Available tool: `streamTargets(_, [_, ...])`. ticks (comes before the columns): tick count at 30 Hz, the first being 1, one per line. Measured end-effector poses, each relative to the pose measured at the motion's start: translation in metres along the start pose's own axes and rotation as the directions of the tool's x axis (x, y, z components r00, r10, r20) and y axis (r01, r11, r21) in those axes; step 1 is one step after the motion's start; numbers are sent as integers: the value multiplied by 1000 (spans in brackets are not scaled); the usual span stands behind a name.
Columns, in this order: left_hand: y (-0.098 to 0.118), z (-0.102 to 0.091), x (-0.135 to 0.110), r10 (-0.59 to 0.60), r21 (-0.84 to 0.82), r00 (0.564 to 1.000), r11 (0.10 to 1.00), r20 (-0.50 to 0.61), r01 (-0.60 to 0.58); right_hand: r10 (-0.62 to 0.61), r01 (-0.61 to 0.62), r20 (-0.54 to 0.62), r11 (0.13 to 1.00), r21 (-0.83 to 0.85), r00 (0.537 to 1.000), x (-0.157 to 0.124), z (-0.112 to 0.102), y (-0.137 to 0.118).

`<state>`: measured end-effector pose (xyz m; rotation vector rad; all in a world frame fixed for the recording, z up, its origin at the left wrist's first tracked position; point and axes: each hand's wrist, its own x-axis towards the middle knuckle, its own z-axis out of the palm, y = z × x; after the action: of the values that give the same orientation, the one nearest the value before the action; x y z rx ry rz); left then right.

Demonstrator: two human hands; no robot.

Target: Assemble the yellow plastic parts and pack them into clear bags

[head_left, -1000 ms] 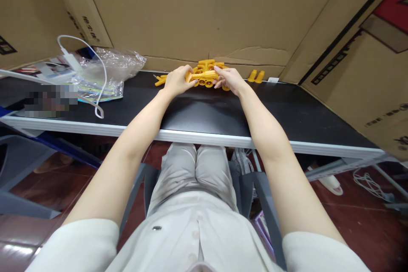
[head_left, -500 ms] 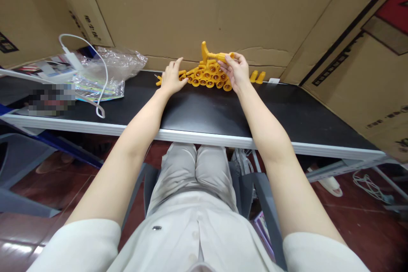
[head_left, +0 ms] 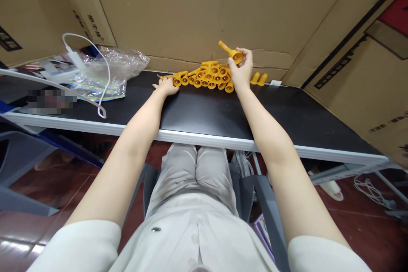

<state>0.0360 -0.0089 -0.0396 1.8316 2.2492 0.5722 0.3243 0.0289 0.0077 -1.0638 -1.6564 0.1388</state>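
Observation:
My right hand (head_left: 242,70) is closed around a yellow corkscrew (head_left: 236,57), raised above the shelf. Its bell-shaped mouth faces me and its handle points up and left. Below and left of that hand lies a stacked pile of yellow corkscrews (head_left: 205,75), most with their round mouths toward me. My left hand (head_left: 167,88) is low at the left end of this pile, its visible fingers apart and over a yellow handle (head_left: 163,77). A small metal spiral (head_left: 158,75) sticks out there. The left fingertips are partly hidden. Two yellow bell pieces (head_left: 259,79) stand right of my right hand.
Tall cardboard (head_left: 191,8) walls the back and right of the black shelf (head_left: 204,112). On the left are a clear plastic bag (head_left: 127,66), a white cable (head_left: 108,68) and a blurred-out item (head_left: 52,100). A small white tag (head_left: 276,83) lies at the right.
My left hand has moved down and left from the pile to its left end. The corkscrew in my right hand has turned, so its mouth now faces me.

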Motion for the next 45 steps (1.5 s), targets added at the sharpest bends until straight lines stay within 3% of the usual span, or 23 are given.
streamTargets(6, [3, -3, -6, 11, -32, 999, 999, -44, -13, -68, 92, 206, 990, -106, 976, 1, 13, -30])
streamTargets(13, [3, -1, -4, -20, -122, 995, 992, -99, 8, -126, 194, 362, 968, -158, 924, 19, 57, -37])
streamTargets(16, [5, -2, -5, -35, -137, 994, 990, -101, 21, -49, 168, 428, 954, -246, 902, 19, 69, -37])
streamTargets(20, [8, -4, -8, -37, -108, 996, 994, -81, 28, 96, 201, 522, 853, -483, 848, 15, 76, -40])
streamTargets(23, [7, -3, -6, -34, -99, 996, 995, -85, 26, 94, 215, 533, 845, -489, 841, 17, 80, -39])
streamTargets(29, [4, 1, 0, -13, -127, 994, 992, -104, -1, 190, 105, 514, 865, -491, 837, 27, 85, -34])
streamTargets(36, [14, -5, -11, -73, -85, 994, 994, -83, 66, 212, 203, 593, 807, -554, 777, 37, 54, -53])
streamTargets(41, [14, -6, -13, -59, -65, 995, 996, -79, 54, 256, 132, 643, 861, -491, 722, 59, 6, -59])
streamTargets(45, [10, -4, -9, -42, -61, 995, 997, -91, 37, 351, 60, 573, 815, -576, 741, 77, -43, -42])
